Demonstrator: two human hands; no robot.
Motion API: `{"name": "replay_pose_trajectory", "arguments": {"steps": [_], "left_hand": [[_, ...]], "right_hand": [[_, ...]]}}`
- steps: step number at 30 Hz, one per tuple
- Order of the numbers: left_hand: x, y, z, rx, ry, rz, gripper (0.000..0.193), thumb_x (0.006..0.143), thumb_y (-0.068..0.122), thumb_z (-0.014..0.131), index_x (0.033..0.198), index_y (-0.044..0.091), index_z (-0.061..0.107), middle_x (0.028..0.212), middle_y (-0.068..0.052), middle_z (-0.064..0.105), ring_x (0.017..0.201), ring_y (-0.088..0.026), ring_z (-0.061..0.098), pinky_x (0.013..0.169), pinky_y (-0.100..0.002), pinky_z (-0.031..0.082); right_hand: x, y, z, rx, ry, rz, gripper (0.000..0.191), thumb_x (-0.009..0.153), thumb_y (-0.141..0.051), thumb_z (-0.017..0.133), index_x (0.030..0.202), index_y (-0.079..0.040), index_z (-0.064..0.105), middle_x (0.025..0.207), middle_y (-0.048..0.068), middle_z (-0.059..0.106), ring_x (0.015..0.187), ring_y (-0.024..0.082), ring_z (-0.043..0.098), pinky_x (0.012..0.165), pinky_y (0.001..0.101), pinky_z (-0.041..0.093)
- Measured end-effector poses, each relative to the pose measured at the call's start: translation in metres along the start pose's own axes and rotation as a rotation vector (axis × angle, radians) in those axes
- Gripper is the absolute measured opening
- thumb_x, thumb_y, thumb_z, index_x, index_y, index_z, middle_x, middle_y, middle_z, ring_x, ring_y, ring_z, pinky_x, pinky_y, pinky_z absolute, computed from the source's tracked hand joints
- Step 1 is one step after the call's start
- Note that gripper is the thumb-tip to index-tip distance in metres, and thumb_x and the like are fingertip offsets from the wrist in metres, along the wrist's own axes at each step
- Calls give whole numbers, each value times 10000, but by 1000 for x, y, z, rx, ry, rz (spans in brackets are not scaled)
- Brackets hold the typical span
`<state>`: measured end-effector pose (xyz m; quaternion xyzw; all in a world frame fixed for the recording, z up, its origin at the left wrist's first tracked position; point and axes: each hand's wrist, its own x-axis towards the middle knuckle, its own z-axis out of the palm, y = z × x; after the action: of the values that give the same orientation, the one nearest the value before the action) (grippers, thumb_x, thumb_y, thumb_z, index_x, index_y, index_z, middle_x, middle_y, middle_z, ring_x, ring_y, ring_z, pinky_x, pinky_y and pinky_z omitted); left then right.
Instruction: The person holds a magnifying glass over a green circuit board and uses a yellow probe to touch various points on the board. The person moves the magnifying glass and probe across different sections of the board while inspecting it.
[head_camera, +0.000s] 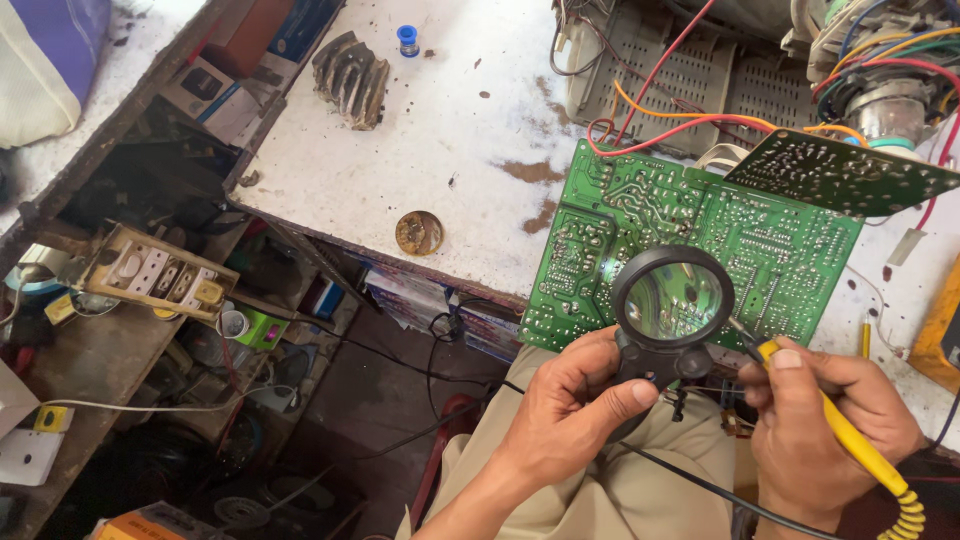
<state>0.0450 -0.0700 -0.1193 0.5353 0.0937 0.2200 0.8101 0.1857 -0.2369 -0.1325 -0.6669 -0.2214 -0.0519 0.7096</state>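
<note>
A large green circuit board lies solder side up at the edge of a white workbench, overhanging my lap. My left hand grips the black handle of a round magnifying glass, holding the lens over the board's near edge. My right hand holds a yellow-handled soldering iron like a pen, its thin tip pointing at the board just right of the lens. A smaller green board hangs tilted above the large one on coloured wires.
Red, orange and yellow wires run from the boards to a grey chassis at the back. A round brass tin, a dark ribbed metal part and a small blue spool lie on the bench. Cluttered shelves fill the left.
</note>
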Motion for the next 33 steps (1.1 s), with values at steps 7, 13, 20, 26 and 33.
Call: {"name": "replay_pose_trajectory", "arguments": {"steps": [7, 13, 20, 26, 33], "left_hand": [[0, 0, 0, 11, 1, -2, 246, 968, 170, 733, 923, -26, 592, 1328, -34, 613, 800, -2, 420, 638, -225, 374], [0, -3, -1, 18, 2, -5, 282, 972, 165, 739, 863, -22, 557, 1291, -37, 605, 780, -4, 402, 617, -224, 357], [-1, 0, 0, -5, 3, -29, 276, 965, 164, 730, 865, -27, 556, 1343, -28, 605, 780, 5, 416, 609, -213, 367], [-1, 1, 1, -21, -6, -17, 232, 965, 162, 722, 976, -49, 627, 1354, -33, 600, 822, 2, 447, 655, -211, 395], [-1, -2, 1, 1, -10, -10, 244, 977, 156, 731, 937, -47, 602, 1302, -35, 599, 812, -6, 427, 644, -221, 379]], "right_hand": [[-3, -4, 4, -125, -23, -2, 117, 1101, 13, 690, 1017, 79, 643, 944, 156, 715, 731, 143, 694, 674, 218, 563], [-1, -10, 9, -184, -31, 14, 87, 1088, 26, 689, 1032, 84, 656, 961, 153, 719, 761, 139, 706, 703, 219, 577], [-2, -12, 9, -201, -44, 0, 84, 1087, 26, 695, 1041, 88, 660, 953, 153, 717, 760, 140, 704, 718, 217, 578], [-4, -12, 6, -198, -31, -29, 85, 1109, 28, 696, 1063, 90, 659, 970, 152, 713, 769, 141, 699, 728, 218, 577], [-5, -10, 6, -182, -33, -32, 88, 1099, 26, 706, 1061, 89, 658, 968, 148, 713, 770, 135, 696, 740, 215, 575]]}}
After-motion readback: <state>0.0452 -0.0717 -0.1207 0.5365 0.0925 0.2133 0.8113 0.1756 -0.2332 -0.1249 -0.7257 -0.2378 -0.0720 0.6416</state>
